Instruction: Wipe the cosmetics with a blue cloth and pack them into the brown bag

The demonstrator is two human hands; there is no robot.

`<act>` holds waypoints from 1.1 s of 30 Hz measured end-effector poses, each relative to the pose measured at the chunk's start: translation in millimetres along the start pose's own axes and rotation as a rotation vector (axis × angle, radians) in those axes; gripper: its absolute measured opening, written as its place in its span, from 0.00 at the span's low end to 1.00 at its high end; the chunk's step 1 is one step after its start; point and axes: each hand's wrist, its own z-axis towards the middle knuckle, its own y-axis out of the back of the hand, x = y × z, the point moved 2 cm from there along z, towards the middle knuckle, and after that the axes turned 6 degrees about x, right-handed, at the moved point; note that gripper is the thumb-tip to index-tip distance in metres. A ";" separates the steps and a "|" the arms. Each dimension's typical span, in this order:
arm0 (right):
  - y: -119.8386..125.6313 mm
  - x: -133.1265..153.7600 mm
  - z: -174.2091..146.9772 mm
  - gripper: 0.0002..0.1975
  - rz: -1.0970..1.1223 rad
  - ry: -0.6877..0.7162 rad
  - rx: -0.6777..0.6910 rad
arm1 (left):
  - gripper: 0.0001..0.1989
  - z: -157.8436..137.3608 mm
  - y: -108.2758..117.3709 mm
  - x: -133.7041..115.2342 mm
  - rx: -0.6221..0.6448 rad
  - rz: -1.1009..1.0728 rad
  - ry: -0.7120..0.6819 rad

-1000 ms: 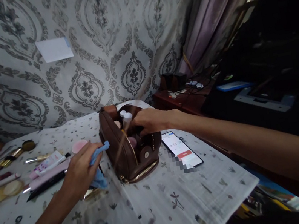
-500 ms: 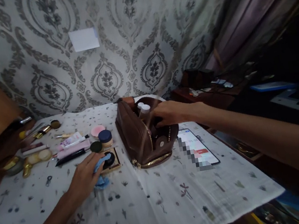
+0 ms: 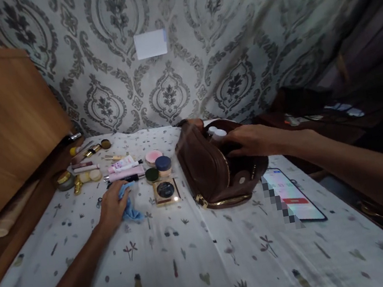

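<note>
My left hand is closed on a crumpled blue cloth, low over the table left of a gold powder compact with a dark round centre. My right hand reaches into an open brown zip bag. Its fingers are bent inside the bag beside two white caps; whatever they grip is hidden in shadow. Between bag and left hand stand a blue-lidded jar, a dark green-lidded jar and a pink round case.
Pink tubes, brushes and other cosmetics lie at the back left, by a wooden cabinet. A lit phone rests right of the bag on the patterned cloth. A white paper hangs on the wall covering.
The view has turned left, so things appear farther right. My left hand has moved off the compact to its left with the blue cloth. My right hand stays in the bag.
</note>
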 end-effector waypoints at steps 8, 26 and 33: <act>19.5 78.8 -21.3 0.15 0.083 0.010 -0.273 | 0.18 12.7 -3.0 12.2 0.072 0.343 0.056; -143.5 253.8 21.4 0.10 1.142 0.207 0.007 | 0.20 14.3 12.3 51.9 -0.127 0.112 0.120; -152.5 248.2 22.3 0.08 1.273 0.153 0.018 | 0.20 17.4 12.2 56.3 -0.154 0.040 0.115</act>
